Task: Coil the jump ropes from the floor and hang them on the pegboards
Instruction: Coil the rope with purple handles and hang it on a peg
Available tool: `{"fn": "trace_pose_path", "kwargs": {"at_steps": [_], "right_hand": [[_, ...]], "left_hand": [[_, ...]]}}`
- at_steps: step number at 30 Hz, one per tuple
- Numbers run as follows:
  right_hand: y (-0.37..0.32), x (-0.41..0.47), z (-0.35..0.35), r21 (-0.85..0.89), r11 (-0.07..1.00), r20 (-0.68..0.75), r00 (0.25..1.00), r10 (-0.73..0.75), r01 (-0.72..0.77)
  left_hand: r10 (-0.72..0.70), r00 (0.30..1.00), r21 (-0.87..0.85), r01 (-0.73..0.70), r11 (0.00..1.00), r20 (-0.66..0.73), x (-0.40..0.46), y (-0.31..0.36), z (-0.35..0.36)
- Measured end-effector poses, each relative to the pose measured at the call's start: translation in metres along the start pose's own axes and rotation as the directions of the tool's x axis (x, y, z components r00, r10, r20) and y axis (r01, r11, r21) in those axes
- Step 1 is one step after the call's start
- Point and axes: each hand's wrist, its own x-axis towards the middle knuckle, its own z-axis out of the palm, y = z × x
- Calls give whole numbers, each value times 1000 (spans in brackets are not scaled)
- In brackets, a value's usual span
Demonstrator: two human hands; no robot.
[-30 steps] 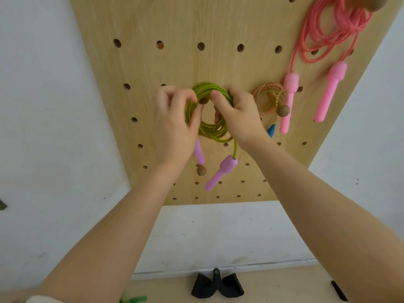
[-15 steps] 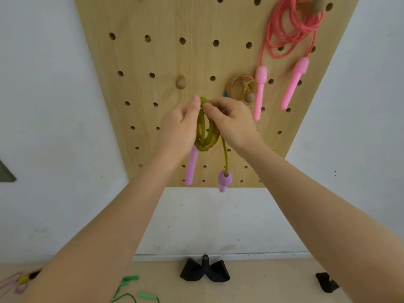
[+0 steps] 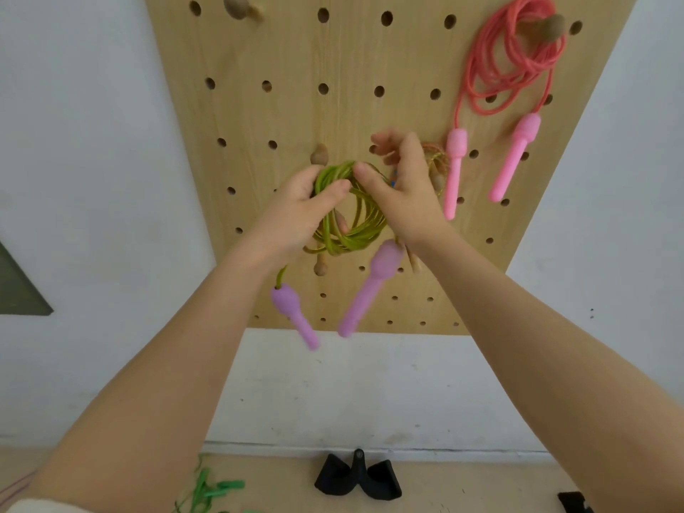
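Hands close together at pegboard [image 3: 296, 68], left hand [image 3: 299, 209] gripping green rope coil [image 3: 355, 231], right hand [image 3: 403, 194] pinching its top.

We saw most free room on the pegboard [image 3: 259, 116] to the left & above centre: bare holes there, nothing hung. A wooden peg [image 3: 319, 156] stuck out just above the green rope coil [image 3: 355, 212], free of rope. Another peg [image 3: 320, 267] stood below the coil, between the two purple handles [image 3: 370, 286]. The right side was crowded: the pink rope [image 3: 510, 64] w/ its pink handles [image 3: 454, 172] hung close by the right hand [image 3: 401, 190], and a small orange coil [image 3: 436, 162] sat partly hidden behind that hand. Both forearms blocked the approach from below.
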Motion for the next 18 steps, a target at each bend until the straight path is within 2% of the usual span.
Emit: {"fn": "trace_pose_path", "kwargs": {"at_steps": [2, 3, 4, 9, 11, 15, 18], "right_hand": [[0, 12, 0, 270, 950, 191, 976, 109, -159], [1, 18, 1, 331, 920, 258, 958, 127, -211], [0, 25, 5, 322, 922, 275, 953, 126, -215], [10, 58, 33, 257, 957, 67, 990, 122, -135], [21, 68, 42, 227, 969, 9, 995, 103, -102], [54, 82, 58, 72, 994, 32, 996, 86, -88], [71, 95, 67, -17, 992, -32, 992, 121, -122]], "left_hand": [[65, 998, 54, -65, 996, 14, 14, 0, -9], [94, 995, 104, -95, 990, 14, 22, 0, -14], [113, 993, 157, -114, 981, 16, 31, 0, -19], [147, 988, 360, -153, 920, 45, 75, -3, -39], [177, 980, 481, -201, 854, 96, 94, -10, -45], [211, 957, 653, -291, 699, 200, 129, -45, -59], [287, 949, 653, -301, 695, 132, 143, -67, -65]]}}
